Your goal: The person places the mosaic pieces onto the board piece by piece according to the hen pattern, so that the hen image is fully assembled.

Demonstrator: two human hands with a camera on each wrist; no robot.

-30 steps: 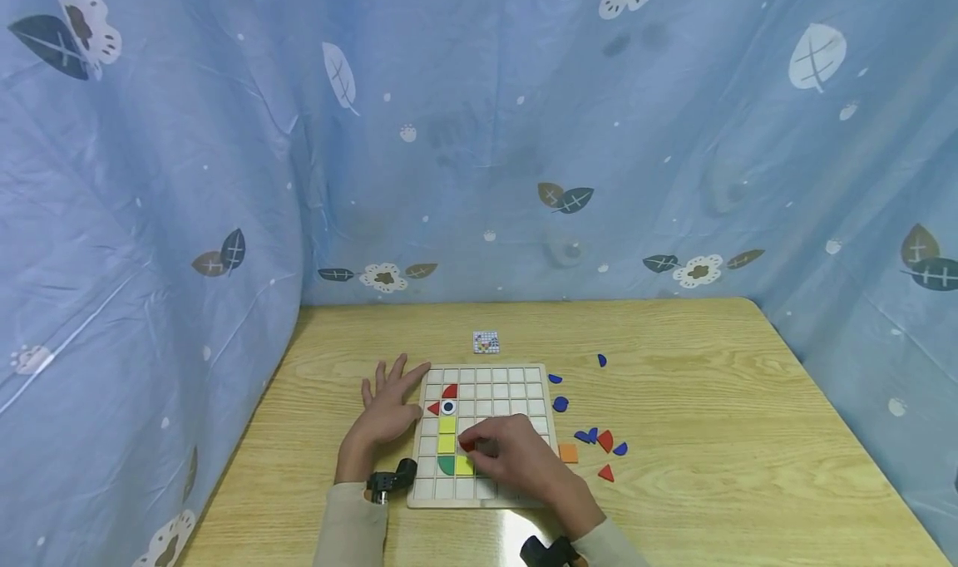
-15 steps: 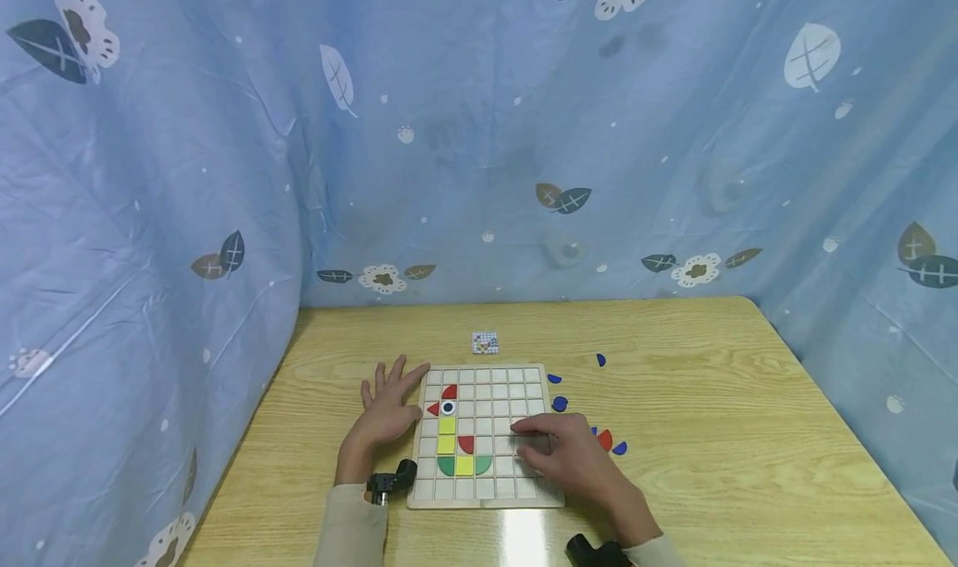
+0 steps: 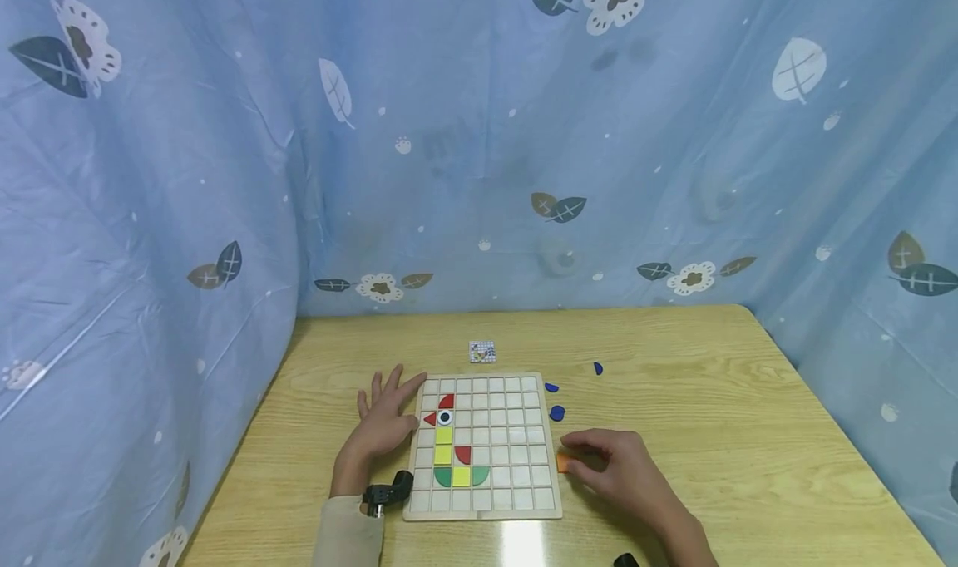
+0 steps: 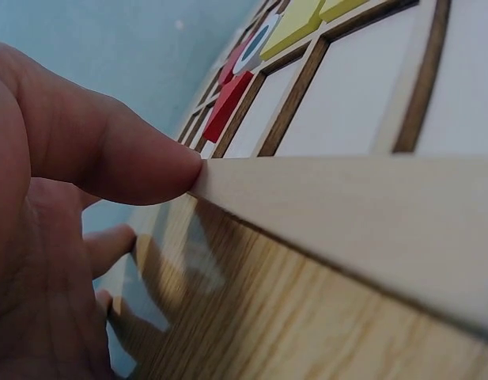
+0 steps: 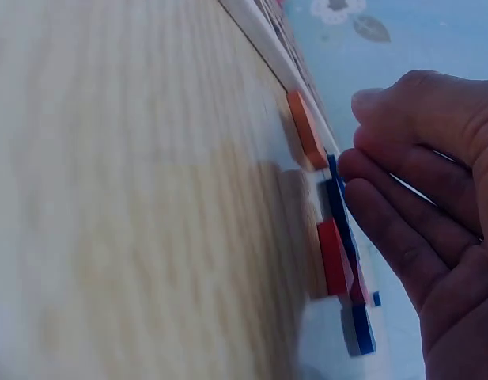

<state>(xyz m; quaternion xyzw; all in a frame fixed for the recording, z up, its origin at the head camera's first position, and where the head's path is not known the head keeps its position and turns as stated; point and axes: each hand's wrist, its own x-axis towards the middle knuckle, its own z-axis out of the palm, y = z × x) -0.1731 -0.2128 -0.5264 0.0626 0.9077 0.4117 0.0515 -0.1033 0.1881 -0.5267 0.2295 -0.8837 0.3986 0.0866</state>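
A wooden grid board point(image 3: 516, 505) lies on the table, bearing red, yellow and green tiles and a round eye tile point(image 3: 445, 417). Against its left edge, my left hand point(image 3: 383, 424) has its fingers spread on the table; the thumb point(image 4: 160, 170) touches the board's side in the left wrist view. My right hand point(image 3: 621, 467) hovers past the right edge, fingers loosely bent and holding nothing. Just by its fingertips is an orange square tile point(image 3: 562, 463). The right wrist view shows that orange tile flat on the table, with a red piece point(image 5: 332, 257) and blue pieces nearby.
Blue semicircles point(image 3: 598, 368) and a round blue piece point(image 3: 557, 413) lie right of the board. Behind the board is a small patterned card point(image 3: 482, 352). A blue curtain point(image 3: 449, 176) hangs around the table point(image 3: 674, 367).
My right hand has let go of a red quarter-circle, which lies on the board, and moved right to the orange tile. A green quarter-circle came into view. My left hand stays put.
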